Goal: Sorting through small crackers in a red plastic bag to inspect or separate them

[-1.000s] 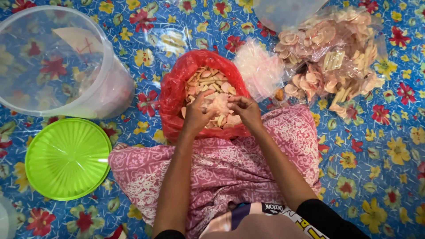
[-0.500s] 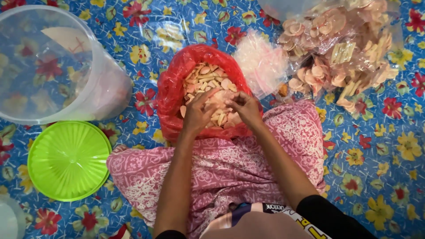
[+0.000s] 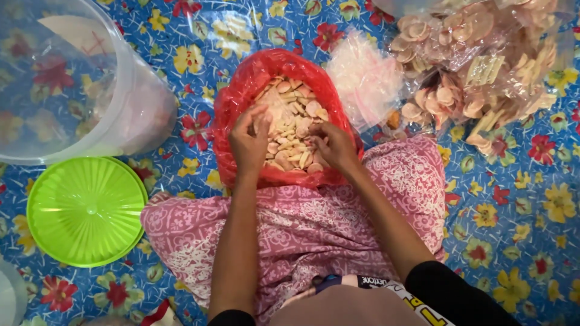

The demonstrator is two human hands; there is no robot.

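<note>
Both hands have shifted slightly apart inside the red plastic bag [image 3: 241, 115], which rests against pink patterned cloth [image 3: 314, 223], heaped with pale, flat crackers [image 3: 296, 130]. Left hand [image 3: 249, 142] and right hand [image 3: 333, 145] seemingly pinch crackers, fingers curled.

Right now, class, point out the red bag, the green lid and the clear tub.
red bag [image 3: 241, 108], head view, left wall of the bag
green lid [image 3: 87, 211], head view, centre knob
clear tub [image 3: 130, 115], head view, side wall
</note>
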